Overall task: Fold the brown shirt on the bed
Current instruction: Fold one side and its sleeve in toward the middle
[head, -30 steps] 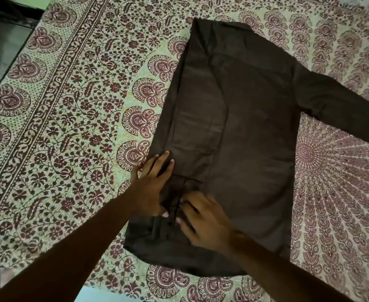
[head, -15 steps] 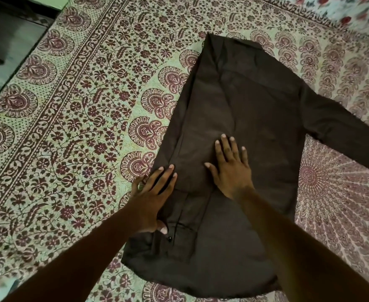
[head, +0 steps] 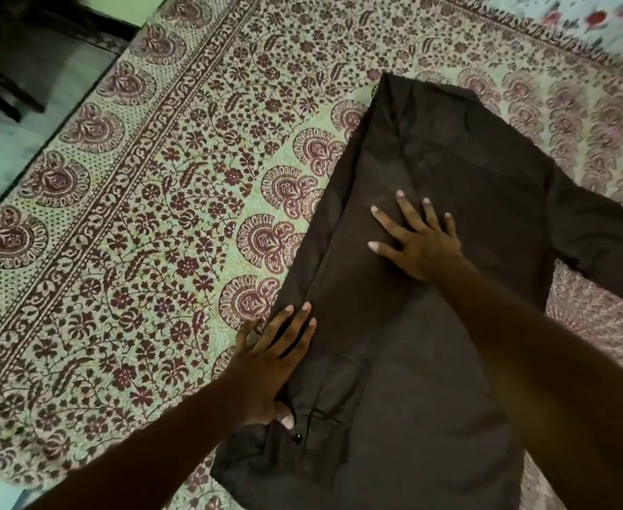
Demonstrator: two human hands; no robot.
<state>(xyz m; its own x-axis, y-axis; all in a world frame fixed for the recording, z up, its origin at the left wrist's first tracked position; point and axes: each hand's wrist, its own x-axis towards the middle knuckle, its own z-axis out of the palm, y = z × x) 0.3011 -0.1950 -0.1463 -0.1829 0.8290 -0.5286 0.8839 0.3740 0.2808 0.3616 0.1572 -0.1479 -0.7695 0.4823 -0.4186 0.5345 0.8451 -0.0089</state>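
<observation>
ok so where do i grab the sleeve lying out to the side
Probably the sleeve far out along its length, toward the cuff, which is out of frame. It lies flat, pointing right off the shirt, so the right hand can come from above, pinch both edges, and swing it across.

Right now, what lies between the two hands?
Only brown shirt fabric, with a fold line, between left hand and right hand; the head view shows it.
</observation>
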